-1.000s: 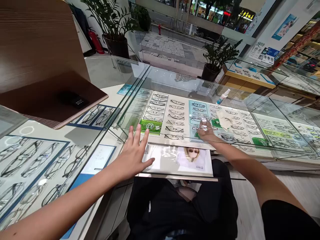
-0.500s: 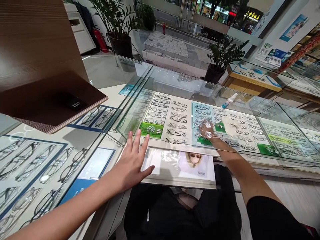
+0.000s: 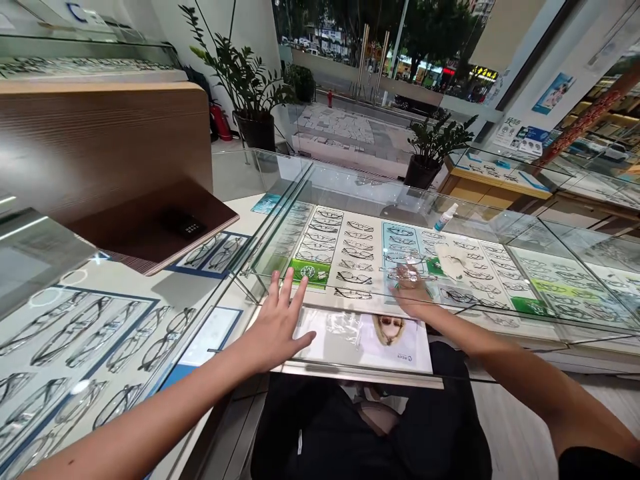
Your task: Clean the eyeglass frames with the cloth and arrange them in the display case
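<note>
My left hand point(image 3: 281, 328) lies with fingers spread at the front edge of the glass display case point(image 3: 360, 175), holding nothing. My right hand point(image 3: 411, 291) is inside the case, seen through its glass. Its fingers are closed around a pair of eyeglasses point(image 3: 408, 273), partly hidden by reflections, above a blue card point(image 3: 393, 245) with more eyeglasses on it. Between my arms a pulled-out drawer point(image 3: 320, 333) holds a picture card point(image 3: 395, 337) and a clear plastic bag point(image 3: 344, 325). A green card point(image 3: 311, 272) lies just beyond my left fingertips.
Rows of eyeglasses point(image 3: 356, 255) line the case, with a crumpled pale cloth point(image 3: 451, 263) and a spray bottle point(image 3: 446, 217) further right. A brown wooden stand point(image 3: 110, 133) rises at the left. More eyeglasses point(image 3: 75, 327) lie under the left counter's glass.
My right hand has drawn back slightly towards me inside the case, eyeglasses at its fingers. The view has tilted up a little. My left hand keeps its place by the edge.
</note>
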A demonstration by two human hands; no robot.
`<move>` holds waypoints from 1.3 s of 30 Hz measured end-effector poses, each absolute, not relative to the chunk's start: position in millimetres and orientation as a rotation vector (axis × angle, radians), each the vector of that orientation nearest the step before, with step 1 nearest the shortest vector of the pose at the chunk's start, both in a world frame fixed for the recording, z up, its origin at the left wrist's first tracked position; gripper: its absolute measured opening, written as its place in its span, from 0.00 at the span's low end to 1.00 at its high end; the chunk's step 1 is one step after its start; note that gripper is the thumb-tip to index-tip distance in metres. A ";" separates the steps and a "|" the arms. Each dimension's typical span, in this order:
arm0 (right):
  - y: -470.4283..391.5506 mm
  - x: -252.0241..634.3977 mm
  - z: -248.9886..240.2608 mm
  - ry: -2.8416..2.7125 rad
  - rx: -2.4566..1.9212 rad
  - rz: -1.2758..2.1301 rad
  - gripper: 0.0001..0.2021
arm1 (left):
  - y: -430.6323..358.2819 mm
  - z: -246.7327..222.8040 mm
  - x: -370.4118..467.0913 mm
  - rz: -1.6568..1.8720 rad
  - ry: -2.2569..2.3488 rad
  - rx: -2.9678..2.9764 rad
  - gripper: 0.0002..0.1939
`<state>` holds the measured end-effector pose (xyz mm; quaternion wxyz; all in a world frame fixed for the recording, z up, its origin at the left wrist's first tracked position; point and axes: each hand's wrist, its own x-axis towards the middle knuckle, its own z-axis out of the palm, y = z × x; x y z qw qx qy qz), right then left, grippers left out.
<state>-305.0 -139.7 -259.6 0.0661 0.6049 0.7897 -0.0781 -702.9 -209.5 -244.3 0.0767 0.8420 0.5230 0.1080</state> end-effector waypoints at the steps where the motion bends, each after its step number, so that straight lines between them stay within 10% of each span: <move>1: -151.1 -308.4 -256.5 2.369 1.824 -0.282 0.37 | -209.2 -243.5 -702.8 0.312 1.566 2.521 0.56; 11: -265.0 -345.5 -150.0 2.510 1.289 -0.959 0.45 | -206.6 -237.4 -701.0 0.252 1.574 2.510 0.58; 19: -218.1 -334.0 -76.2 2.809 1.583 -0.282 0.40 | -205.4 -232.8 -698.2 0.219 1.582 2.476 0.58; 39: -91.3 -299.1 -131.6 2.467 1.836 -0.174 0.37 | -205.6 -230.1 -695.6 0.224 1.596 2.460 0.59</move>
